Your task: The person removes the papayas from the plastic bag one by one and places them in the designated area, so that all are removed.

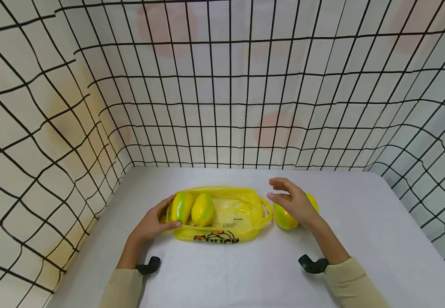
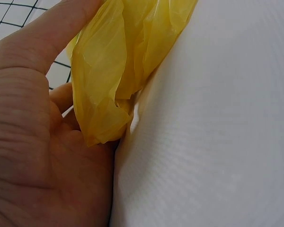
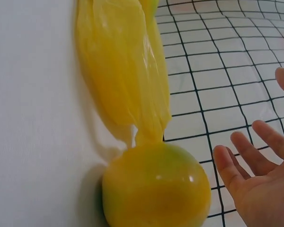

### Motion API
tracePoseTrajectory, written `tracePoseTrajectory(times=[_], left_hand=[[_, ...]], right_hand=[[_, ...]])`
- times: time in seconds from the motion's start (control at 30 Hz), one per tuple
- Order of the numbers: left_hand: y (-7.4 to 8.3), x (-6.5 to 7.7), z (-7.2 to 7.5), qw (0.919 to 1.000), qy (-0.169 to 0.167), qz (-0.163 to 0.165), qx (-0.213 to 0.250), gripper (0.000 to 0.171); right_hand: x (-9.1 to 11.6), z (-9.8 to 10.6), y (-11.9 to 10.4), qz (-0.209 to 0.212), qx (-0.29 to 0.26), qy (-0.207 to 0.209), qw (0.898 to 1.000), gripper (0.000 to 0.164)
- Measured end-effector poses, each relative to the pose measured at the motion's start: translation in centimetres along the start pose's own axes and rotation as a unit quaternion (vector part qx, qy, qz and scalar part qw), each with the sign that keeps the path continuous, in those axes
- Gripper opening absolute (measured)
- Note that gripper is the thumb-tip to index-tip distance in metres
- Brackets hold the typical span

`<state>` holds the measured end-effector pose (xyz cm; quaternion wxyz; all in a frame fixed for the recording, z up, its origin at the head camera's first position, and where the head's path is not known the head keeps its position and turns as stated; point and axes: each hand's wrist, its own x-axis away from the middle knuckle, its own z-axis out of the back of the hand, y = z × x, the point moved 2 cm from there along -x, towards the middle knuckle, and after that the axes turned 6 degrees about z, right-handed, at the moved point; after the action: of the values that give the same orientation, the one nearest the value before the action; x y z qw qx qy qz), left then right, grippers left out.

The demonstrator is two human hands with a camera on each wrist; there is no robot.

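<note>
A yellow plastic bag [image 1: 241, 209] with black and orange print lies on its side, its mouth spread wide. Inside its left end are two yellow-green mangoes [image 1: 182, 207], side by side. My left hand [image 1: 155, 220] holds the bag's left end, thumb over the near edge and fingers round the far side; in the left wrist view the crumpled film [image 2: 104, 80] passes between them. A third mango [image 1: 284, 219] rests on the table just right of the bag's handle loop. Over it hovers my right hand [image 1: 297, 205], fingers parted and holding nothing; the right wrist view shows it beside the mango [image 3: 156, 189].
The white table [image 1: 215, 273] is bounded at the back and both sides by white walls with a black grid net [image 1: 230, 102]. A dark wrist camera [image 1: 149, 266] sits on each wrist, above beige sleeves [image 1: 355, 280].
</note>
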<state>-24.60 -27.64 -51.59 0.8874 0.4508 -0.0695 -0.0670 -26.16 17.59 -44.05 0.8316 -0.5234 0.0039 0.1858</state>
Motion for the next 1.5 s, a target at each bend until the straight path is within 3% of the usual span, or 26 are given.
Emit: tracePoseTrajectory(times=[0.8,1.17,1.5], left_hand=[[-0.2,0.0,0.1,1.0,0.003,-0.005,-0.007,0.101],[-0.1,0.0,0.1,0.9999,0.002,-0.005,-0.009,0.101],[-0.2,-0.1,0.1,0.9999,0.001,-0.014,-0.002,0.101]], right_hand=[[-1.8,-4.5,-0.8,0.001,-0.077,-0.048,0.996,0.058],[-2.6,-6.8,-1.0,-0.009,-0.056,-0.063,0.996,0.059],[-3.1,-8.6,-1.3,-0.02,-0.075,-0.082,0.994,0.067]])
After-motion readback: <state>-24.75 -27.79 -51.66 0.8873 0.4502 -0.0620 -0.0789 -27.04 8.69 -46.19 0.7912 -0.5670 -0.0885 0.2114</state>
